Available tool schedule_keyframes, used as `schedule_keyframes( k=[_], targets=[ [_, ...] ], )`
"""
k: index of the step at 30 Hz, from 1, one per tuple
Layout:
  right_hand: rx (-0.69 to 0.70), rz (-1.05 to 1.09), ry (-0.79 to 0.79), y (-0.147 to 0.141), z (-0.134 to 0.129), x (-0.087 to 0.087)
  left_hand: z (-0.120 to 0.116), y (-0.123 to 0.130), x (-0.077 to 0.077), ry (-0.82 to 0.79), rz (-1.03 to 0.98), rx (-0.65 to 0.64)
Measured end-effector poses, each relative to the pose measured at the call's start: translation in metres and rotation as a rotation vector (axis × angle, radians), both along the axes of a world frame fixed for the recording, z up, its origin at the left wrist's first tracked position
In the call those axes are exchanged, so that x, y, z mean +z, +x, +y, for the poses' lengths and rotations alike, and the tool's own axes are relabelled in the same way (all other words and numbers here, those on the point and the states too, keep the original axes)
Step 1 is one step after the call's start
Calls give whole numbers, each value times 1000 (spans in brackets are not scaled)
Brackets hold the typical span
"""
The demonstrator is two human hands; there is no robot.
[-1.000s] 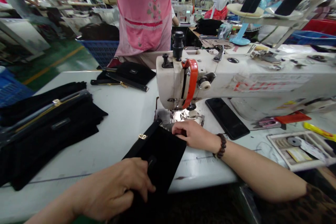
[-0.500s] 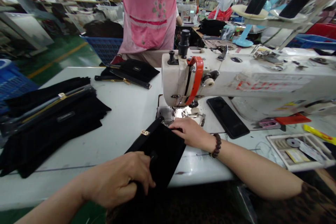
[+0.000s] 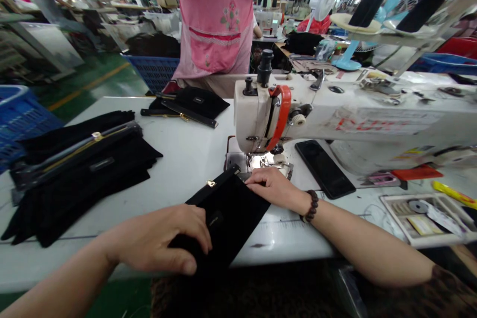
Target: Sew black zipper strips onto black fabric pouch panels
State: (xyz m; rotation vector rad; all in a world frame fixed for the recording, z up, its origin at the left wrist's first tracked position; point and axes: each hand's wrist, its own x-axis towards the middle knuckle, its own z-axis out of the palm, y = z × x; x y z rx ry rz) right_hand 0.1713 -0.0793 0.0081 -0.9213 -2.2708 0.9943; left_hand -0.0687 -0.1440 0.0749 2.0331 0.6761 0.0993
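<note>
White tabletop (image 3: 182,154) runs under a sewing machine (image 3: 350,109), with a worker in a pink apron (image 3: 214,35) standing beyond it. A black pouch (image 3: 238,226) lies aslant at the near edge, its far end just before the machine's lit needle area. The right hand (image 3: 274,190) has thumb and fingers closed on the pouch's far edge; the left hand (image 3: 164,236) lies over its near part, open, thumb apart from the fingers. This looks like lining up the edge for stitching; the next move would call for holding the cloth flat and feeding it squarely. The pouch looks soft and matte, with a stiffer band (image 3: 225,175), a gold clasp (image 3: 210,184) and a small dark label (image 3: 215,220).
</note>
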Motion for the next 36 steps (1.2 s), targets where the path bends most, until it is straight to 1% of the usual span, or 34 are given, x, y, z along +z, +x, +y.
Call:
schedule_keyframes(
  k=[1,2,4,5,6,7,10,12,15,17,19,21,23,25,28,32,36],
  targets=[
    [-11,-7,20,-1,0,0,5,-1,-3,5,24,80],
    [-21,-12,38,-1,0,-1,12,-1,-6,38,60,199],
    [-30,-15,65,-1,0,-1,28,3,-16,166,164,503],
    [-27,-4,69,-1,0,-1,37,6,-21,223,210,618],
    [-22,16,65,0,0,0,46,10,-25,240,244,675],
    [-18,44,58,1,0,1,53,15,-28,228,270,690],
    [-29,135,-11,5,0,5,68,28,-28,159,298,602],
    [-65,151,-122,7,-1,6,71,35,-23,147,308,549],
    [-111,137,-263,7,-2,5,72,42,-12,187,349,541],
    [-134,139,-272,6,-4,3,73,45,-6,224,380,549],
    [-153,153,-226,6,-5,1,76,48,-2,243,397,548],
    [-132,152,-129,7,-7,1,80,50,-1,249,403,545],
    [-59,127,-8,10,-8,1,84,52,-3,248,414,542],
    [26,94,72,13,-10,1,87,53,-4,243,431,529],
    [95,18,100,12,-12,0,88,55,-4,255,453,495],
    [78,-91,125,5,-14,-1,89,55,-4,313,468,478],
    [52,-157,167,2,-16,-1,89,59,-10,358,450,486]
  ],
)
